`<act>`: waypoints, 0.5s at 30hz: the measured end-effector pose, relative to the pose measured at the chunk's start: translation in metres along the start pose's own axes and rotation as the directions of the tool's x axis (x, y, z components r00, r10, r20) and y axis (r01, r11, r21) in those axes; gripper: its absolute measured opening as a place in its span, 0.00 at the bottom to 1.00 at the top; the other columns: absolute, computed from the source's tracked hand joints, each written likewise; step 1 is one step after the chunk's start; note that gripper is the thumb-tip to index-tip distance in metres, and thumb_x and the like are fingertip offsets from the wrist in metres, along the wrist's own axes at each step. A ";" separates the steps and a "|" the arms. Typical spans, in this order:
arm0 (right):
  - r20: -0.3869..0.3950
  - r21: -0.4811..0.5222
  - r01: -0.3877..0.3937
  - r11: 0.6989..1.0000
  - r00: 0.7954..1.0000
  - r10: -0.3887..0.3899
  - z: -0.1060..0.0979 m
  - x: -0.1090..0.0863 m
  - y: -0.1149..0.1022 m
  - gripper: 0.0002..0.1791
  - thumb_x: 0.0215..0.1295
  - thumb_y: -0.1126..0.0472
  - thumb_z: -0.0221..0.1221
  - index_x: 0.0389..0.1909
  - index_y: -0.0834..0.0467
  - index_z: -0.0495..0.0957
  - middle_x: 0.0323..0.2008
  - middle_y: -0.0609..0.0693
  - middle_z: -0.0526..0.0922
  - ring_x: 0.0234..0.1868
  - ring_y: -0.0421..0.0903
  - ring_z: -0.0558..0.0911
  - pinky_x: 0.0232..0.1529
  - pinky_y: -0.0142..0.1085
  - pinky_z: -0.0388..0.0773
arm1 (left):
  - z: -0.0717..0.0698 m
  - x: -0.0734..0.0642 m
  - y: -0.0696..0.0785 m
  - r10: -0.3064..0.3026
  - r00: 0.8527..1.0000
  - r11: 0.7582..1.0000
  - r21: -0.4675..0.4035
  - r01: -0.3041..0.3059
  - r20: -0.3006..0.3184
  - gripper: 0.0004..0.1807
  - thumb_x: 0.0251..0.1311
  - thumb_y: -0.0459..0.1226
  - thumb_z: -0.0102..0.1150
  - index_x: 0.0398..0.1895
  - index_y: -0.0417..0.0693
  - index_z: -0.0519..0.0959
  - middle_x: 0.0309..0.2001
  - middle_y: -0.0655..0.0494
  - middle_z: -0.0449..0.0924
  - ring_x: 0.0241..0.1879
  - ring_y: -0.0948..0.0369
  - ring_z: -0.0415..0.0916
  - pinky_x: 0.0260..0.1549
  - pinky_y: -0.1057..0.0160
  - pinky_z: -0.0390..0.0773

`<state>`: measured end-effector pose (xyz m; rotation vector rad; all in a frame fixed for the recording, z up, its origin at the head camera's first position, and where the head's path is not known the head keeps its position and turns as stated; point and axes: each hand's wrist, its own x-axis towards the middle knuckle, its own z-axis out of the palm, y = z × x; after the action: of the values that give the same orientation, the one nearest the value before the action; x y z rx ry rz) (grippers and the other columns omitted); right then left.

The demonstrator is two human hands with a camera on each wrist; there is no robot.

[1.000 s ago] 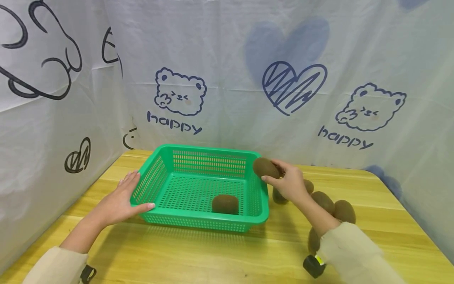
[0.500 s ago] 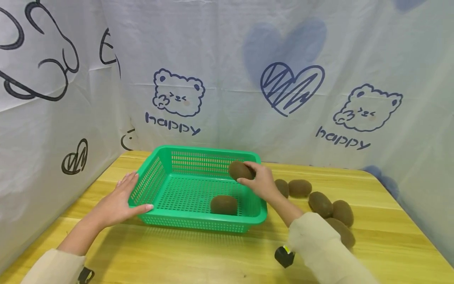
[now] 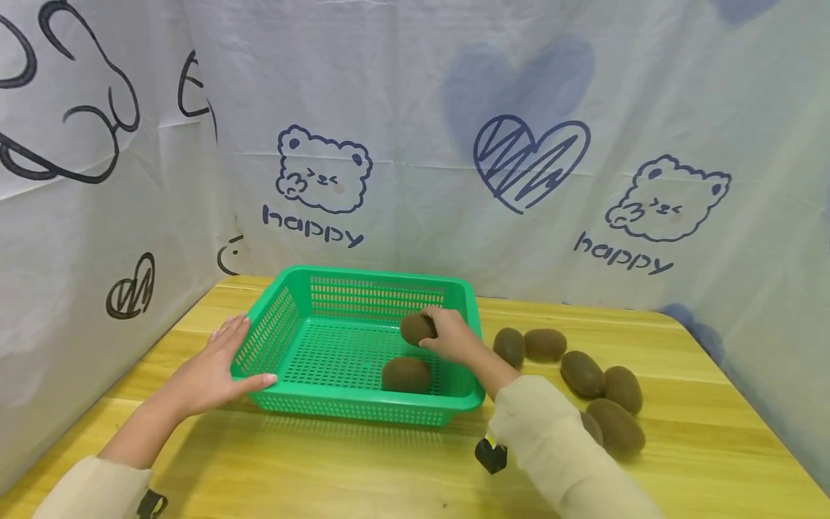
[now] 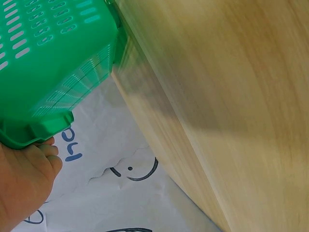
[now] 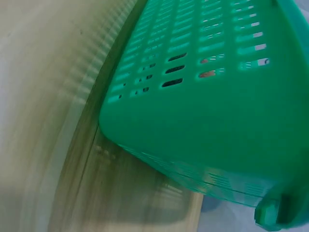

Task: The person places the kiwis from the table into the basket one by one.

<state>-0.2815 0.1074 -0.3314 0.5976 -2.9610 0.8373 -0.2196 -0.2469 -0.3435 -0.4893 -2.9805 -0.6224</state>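
Green plastic basket (image 3: 324, 398), lower centre: inside, right of middle, the right hand (image 3: 452, 336) has its fingers curled round one kiwi (image 3: 415, 329), just above another kiwi (image 3: 406, 375). The left hand (image 3: 209, 369), fingers extended, touches the left end. Seemingly placing; next likely calls for gentle release.

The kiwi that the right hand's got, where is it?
In the head view, the held kiwi is in the right hand, over the right half of the green basket, just beyond the other kiwi lying inside.
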 end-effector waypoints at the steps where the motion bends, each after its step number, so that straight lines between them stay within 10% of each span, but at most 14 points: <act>1: 0.024 -0.030 0.005 1.000 1.000 -0.004 0.001 0.001 -0.001 0.26 0.58 0.66 0.61 0.58 0.68 0.69 0.52 0.62 0.77 0.49 0.55 0.78 0.46 0.44 0.78 | 0.000 0.000 0.000 0.000 1.000 1.000 -0.003 0.000 0.000 0.58 0.53 0.60 0.56 0.71 0.33 0.38 0.72 0.32 0.34 0.69 0.33 0.35 0.62 0.30 0.46; 15: 0.163 -0.240 -0.004 0.971 0.986 0.044 0.011 0.008 -0.002 0.26 0.59 0.67 0.60 0.58 0.67 0.66 0.50 0.63 0.76 0.53 0.58 0.76 0.49 0.43 0.78 | 0.001 0.000 -0.003 0.003 1.000 1.000 -0.007 -0.003 0.002 0.58 0.53 0.60 0.56 0.71 0.32 0.38 0.72 0.32 0.33 0.70 0.34 0.34 0.63 0.32 0.45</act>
<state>-0.2873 0.0974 -0.3393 0.6484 -3.1578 0.4393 -0.2203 -0.2486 -0.3458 -0.4953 -2.9795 -0.6333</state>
